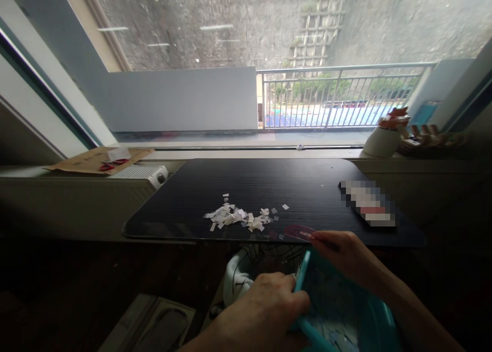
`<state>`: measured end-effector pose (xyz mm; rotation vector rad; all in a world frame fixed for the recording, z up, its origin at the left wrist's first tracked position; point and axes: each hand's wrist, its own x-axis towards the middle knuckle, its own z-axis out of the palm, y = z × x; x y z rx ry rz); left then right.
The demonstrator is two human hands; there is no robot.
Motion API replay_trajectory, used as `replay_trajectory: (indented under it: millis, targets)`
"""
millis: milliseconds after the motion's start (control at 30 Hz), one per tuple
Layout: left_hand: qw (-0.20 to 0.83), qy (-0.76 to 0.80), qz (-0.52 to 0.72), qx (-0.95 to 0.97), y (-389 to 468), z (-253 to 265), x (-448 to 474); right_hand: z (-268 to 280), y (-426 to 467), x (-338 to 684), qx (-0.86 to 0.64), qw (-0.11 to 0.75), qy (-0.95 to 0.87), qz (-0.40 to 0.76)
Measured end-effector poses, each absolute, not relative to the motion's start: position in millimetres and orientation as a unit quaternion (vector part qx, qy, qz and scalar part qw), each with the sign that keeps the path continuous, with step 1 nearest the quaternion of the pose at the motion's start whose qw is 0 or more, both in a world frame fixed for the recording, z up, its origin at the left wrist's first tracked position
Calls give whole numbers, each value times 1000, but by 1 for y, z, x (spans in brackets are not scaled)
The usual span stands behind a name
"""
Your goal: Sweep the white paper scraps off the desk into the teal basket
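Note:
My left hand point(269, 303) is closed on the rim of a teal plastic bin point(378, 321), which is below the near edge of the dark table point(253, 178). Pale scraps show inside the bin, dim in the shade. Between the fingers of my right hand point(342, 247) is a thin, pink see-through piece point(298, 232) with a curved edge, low over the table's near edge; its exact kind is unclear. Left of it, a loose heap of small white paper scraps point(230, 214) lies on the tabletop, with a few single scraps around it.
A blurred-out flat object point(367, 203) lies on the table's right side. On the sill stand a white pot point(380, 141) and, at left, a brown paper envelope point(88, 160) with something red on it. A radiator point(138, 173) is beside the table. Boxes point(154, 324) lie below left.

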<state>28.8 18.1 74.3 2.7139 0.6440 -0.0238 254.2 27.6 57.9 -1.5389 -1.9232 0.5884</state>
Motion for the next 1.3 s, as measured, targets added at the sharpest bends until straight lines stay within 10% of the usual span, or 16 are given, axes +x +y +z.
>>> replay_trajectory:
  millis: [1300]
  targets:
    - [235, 340, -8, 911, 11, 75, -18, 63, 64, 232, -583, 290, -738, 178]
